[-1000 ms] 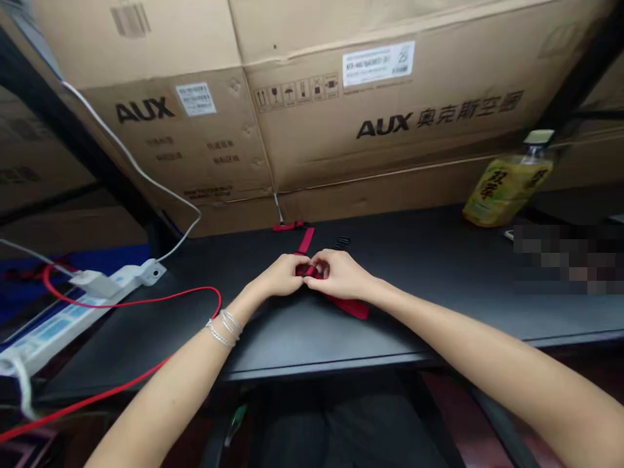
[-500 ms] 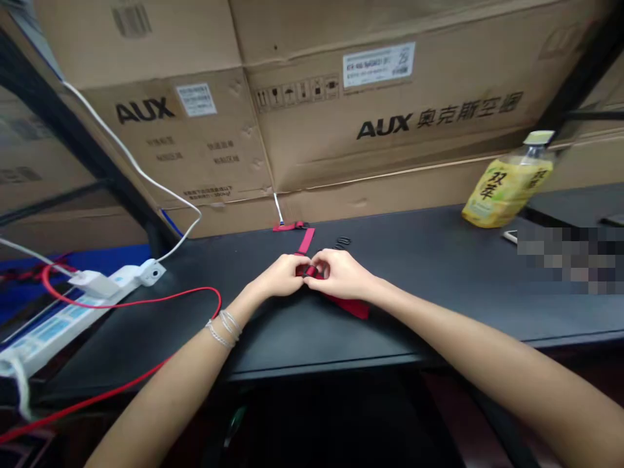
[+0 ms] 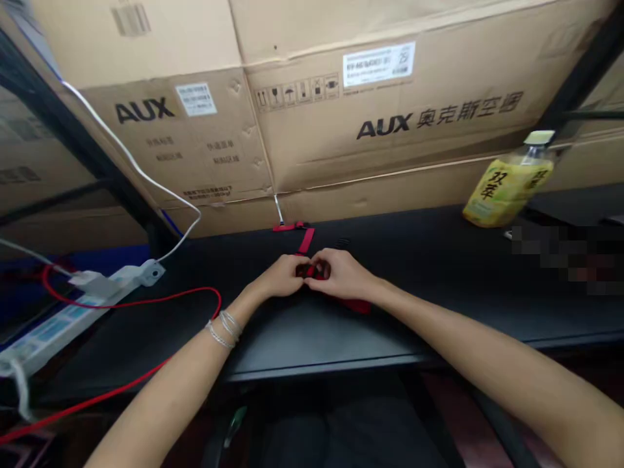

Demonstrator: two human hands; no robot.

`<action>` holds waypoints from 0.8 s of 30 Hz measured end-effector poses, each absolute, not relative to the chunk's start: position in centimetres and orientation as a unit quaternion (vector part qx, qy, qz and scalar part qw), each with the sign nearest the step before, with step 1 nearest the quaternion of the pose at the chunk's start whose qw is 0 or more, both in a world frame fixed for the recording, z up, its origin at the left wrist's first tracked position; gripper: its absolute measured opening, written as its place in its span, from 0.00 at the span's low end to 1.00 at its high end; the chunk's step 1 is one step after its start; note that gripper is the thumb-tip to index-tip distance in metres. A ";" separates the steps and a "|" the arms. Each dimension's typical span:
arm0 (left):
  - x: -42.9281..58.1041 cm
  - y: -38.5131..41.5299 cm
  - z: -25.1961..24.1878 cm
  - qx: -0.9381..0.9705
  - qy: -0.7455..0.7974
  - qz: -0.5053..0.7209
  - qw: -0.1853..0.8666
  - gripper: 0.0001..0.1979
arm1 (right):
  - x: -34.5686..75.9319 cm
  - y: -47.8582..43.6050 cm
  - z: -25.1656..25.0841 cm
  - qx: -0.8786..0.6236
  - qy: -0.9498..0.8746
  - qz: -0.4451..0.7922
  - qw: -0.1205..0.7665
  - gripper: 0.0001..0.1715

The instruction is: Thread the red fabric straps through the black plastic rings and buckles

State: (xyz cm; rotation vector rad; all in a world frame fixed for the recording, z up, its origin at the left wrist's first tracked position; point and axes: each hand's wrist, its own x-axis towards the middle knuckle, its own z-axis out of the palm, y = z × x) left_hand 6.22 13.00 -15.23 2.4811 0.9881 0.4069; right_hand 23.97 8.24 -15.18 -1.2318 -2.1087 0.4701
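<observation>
A red webbing strap (image 3: 307, 240) runs across the black tabletop from the cardboard boxes toward me. My left hand (image 3: 281, 277) is closed on the strap from the left, thumb and fingers pinching it. From the right, my right hand (image 3: 345, 275) also pinches the strap, its fingertips meeting those of the left. Between the fingers shows a dark piece on the strap, perhaps a buckle, mostly hidden. The strap's loose end (image 3: 358, 305) sticks out under my right wrist. Just behind the right hand lies a small black coil (image 3: 343, 243).
Large cardboard boxes (image 3: 312, 143) stand along the back. A yellow-labelled bottle (image 3: 507, 185) leans at the right. On the left are a white power strip (image 3: 63, 328), a red cable (image 3: 146, 301) and a white cord (image 3: 121, 146). The black table's front edge (image 3: 322, 369) is near me.
Both hands stay in almost the same place, still pinching the strap. The strap's loose end under my right wrist has shifted slightly upward.
</observation>
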 end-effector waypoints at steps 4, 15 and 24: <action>6.3 12.9 -15.1 0.895 0.360 0.143 0.222 0.17 | 24.0 8.3 -15.3 -0.473 -0.801 0.176 0.323 0.13; 6.1 13.2 -15.3 0.900 0.354 0.141 0.213 0.16 | 23.9 8.2 -15.1 -0.476 -0.801 0.176 0.317 0.13; 6.2 13.0 -15.2 0.896 0.358 0.141 0.221 0.16 | 24.0 8.2 -15.2 -0.474 -0.802 0.175 0.318 0.14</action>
